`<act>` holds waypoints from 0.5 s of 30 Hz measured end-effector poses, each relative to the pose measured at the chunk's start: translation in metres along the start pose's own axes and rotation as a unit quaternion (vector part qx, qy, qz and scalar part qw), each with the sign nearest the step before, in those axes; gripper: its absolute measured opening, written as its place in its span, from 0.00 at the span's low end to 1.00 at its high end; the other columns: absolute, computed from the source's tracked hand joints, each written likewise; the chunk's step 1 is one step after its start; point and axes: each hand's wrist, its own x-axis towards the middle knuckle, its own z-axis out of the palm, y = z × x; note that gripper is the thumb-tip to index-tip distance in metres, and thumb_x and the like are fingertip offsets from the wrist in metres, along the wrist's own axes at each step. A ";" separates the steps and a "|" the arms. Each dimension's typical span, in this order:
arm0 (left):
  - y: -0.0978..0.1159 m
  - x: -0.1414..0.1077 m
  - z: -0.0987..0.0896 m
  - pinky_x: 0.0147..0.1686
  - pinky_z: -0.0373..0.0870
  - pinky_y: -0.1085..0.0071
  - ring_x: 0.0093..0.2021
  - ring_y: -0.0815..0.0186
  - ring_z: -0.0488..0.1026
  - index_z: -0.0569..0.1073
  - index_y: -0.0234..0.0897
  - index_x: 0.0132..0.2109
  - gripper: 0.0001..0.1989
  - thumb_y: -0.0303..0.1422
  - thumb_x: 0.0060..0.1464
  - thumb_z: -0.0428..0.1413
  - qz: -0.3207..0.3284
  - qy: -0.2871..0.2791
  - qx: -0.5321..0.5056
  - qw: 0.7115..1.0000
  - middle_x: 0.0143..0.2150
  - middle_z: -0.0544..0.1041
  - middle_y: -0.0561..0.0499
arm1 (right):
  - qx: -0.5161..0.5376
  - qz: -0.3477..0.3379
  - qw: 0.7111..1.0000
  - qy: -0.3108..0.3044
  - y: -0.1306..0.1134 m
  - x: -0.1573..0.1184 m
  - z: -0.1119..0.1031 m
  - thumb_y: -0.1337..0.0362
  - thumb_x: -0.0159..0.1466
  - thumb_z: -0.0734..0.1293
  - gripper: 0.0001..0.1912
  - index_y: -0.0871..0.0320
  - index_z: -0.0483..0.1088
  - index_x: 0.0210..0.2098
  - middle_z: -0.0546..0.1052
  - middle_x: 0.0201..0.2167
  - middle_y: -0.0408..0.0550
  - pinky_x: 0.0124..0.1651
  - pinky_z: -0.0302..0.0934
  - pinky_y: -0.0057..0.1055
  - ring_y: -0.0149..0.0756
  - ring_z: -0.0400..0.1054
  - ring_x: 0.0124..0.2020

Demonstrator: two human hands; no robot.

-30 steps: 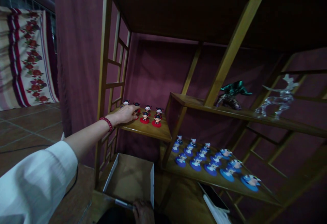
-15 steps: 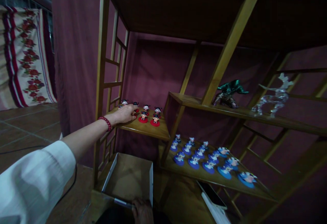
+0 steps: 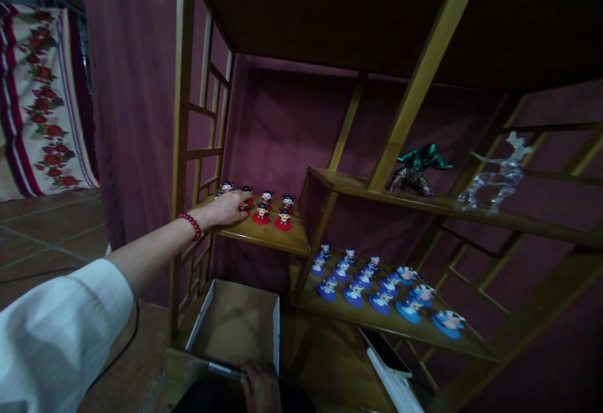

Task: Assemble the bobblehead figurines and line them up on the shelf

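Note:
My left hand point(image 3: 225, 209), with a red bead bracelet, reaches onto the small left shelf point(image 3: 277, 240). Its fingers curl round a red-based figurine point(image 3: 245, 204), which they partly cover. Beside it stand several more red-based figurines with black hair, among them one at the front right point(image 3: 283, 218). Low in the view, my right hand point(image 3: 260, 386) rests with bent fingers on the near edge of an open cardboard box point(image 3: 235, 325). Nothing shows inside the box.
Several blue and purple figurines point(image 3: 382, 300) stand in rows on the lower right shelf. Above them are a green and bronze figure point(image 3: 419, 169) and a clear deer point(image 3: 497, 177). A phone point(image 3: 385, 351) lies by a white object point(image 3: 393, 385). Wooden posts divide the shelves.
The whole view has shifted slightly, so the shelves appear a little further left. Both hands hold nearly the same places relative to the figurines and box.

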 end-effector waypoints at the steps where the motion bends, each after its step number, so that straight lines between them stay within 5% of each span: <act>1: -0.001 0.000 0.001 0.47 0.63 0.70 0.48 0.62 0.68 0.60 0.34 0.56 0.26 0.32 0.49 0.50 0.003 0.002 0.000 1.000 0.50 0.70 0.44 | -0.004 -0.009 1.000 0.001 0.001 0.000 0.000 0.71 0.55 0.58 0.12 0.51 0.69 0.34 0.74 0.33 0.41 0.39 0.54 0.29 0.35 0.67 0.35; 5: -0.006 0.000 0.003 0.52 0.60 0.68 0.54 0.60 0.63 0.60 0.30 0.56 0.25 0.31 0.49 0.51 0.024 0.049 0.010 0.998 0.56 0.63 0.41 | -0.017 -0.051 0.998 0.033 0.006 -0.001 0.003 0.68 0.58 0.58 0.09 0.51 0.67 0.34 0.74 0.32 0.42 0.36 0.54 0.27 0.33 0.67 0.33; 8: -0.001 -0.013 -0.001 0.51 0.62 0.65 0.53 0.60 0.63 0.62 0.30 0.54 0.20 0.28 0.52 0.47 0.054 0.146 0.022 0.988 0.56 0.62 0.41 | -0.031 -0.075 0.994 0.071 0.011 0.000 0.009 0.65 0.59 0.57 0.08 0.51 0.67 0.33 0.74 0.31 0.41 0.36 0.55 0.27 0.33 0.67 0.32; 12: 0.024 -0.053 0.004 0.49 0.65 0.65 0.48 0.65 0.66 0.67 0.33 0.48 0.15 0.24 0.54 0.43 0.146 0.278 -0.019 0.949 0.46 0.71 0.44 | -0.055 -0.128 0.984 0.114 0.021 0.004 0.021 0.60 0.60 0.56 0.10 0.51 0.67 0.31 0.74 0.26 0.42 0.33 0.56 0.28 0.33 0.66 0.27; 15: 0.046 -0.093 0.034 0.44 0.68 0.68 0.44 0.66 0.68 0.66 0.34 0.48 0.16 0.22 0.53 0.44 0.198 0.277 -0.087 0.936 0.43 0.72 0.45 | -0.067 -0.147 0.978 0.130 0.028 0.008 0.031 0.58 0.60 0.56 0.10 0.50 0.67 0.30 0.74 0.23 0.41 0.32 0.56 0.27 0.32 0.66 0.25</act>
